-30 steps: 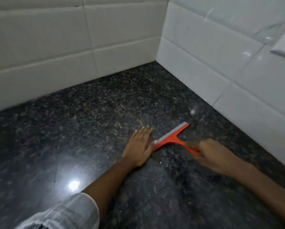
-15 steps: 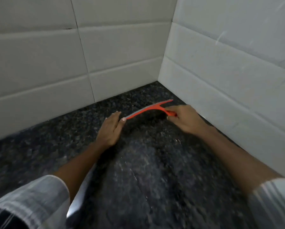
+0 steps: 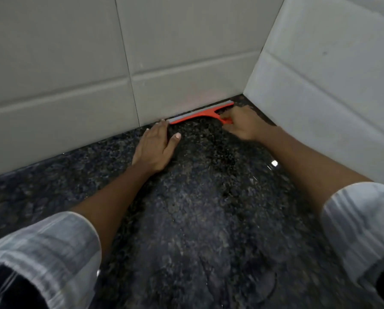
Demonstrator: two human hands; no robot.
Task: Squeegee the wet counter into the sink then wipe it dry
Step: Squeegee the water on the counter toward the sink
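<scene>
An orange squeegee [image 3: 203,113] with a grey blade lies along the foot of the back wall, near the corner of the dark speckled granite counter [image 3: 197,208]. My right hand [image 3: 244,124] is closed around its short handle. My left hand [image 3: 156,146] rests flat on the counter, fingers together, its fingertips touching the wall beside the left end of the blade. Small wet glints show on the stone to the right. No sink or cloth is in view.
White tiled walls meet in a corner: the back wall [image 3: 97,74] straight ahead and the side wall [image 3: 331,85] on the right. Both of my striped sleeves fill the lower corners.
My right hand has pushed the squeegee away from me, from mid-counter up against the back wall. My left hand moved along beside the blade's left end.
</scene>
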